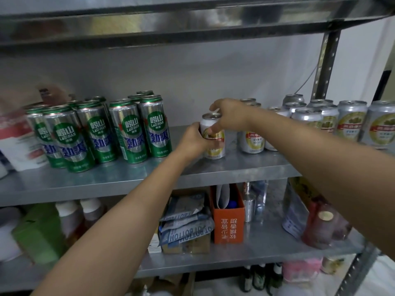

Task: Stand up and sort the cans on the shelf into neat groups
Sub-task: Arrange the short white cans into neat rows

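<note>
A short silver and gold can (214, 147) stands upright in the middle of the metal shelf (235, 165). My left hand (193, 139) grips its left side. My right hand (228, 115) holds it from the top and front, thumb on the label. Several tall green cans (128, 133) stand grouped to the left. Several more silver and gold cans (350, 122) stand grouped at the right, with two others (252, 142) just behind my right wrist.
A white and red pouch (19, 142) sits at the shelf's far left. An upper shelf (171, 24) hangs overhead and an upright post (324, 67) stands at the right. The lower shelf holds an orange box (228, 225), packets, bottles and jars.
</note>
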Available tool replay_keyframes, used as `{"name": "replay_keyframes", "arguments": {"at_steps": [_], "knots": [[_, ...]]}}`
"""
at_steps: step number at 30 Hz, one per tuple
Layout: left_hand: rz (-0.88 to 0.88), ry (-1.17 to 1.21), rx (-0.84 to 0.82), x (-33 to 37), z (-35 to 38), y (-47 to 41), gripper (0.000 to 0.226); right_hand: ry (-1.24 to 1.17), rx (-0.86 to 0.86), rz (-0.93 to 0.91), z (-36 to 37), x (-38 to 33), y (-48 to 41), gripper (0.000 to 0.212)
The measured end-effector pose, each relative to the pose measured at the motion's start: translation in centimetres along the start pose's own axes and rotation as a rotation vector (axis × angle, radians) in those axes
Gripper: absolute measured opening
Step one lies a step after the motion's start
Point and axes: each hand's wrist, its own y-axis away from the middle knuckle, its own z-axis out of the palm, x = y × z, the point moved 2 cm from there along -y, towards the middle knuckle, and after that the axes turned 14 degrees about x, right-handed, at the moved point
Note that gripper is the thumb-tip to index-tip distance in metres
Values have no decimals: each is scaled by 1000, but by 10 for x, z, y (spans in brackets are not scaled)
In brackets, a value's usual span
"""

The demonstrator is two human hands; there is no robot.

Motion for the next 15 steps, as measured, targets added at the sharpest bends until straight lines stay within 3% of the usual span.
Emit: {"name": "replay_keyframes", "arguments": {"at_steps": [10, 15], "knots": [[-22, 69, 4, -4, 4, 2, 61, -156, 25, 126, 7, 7, 6, 91], [-31, 52, 63, 5, 7, -18, 55, -240, 105, 221, 10, 7, -7, 87]]}}
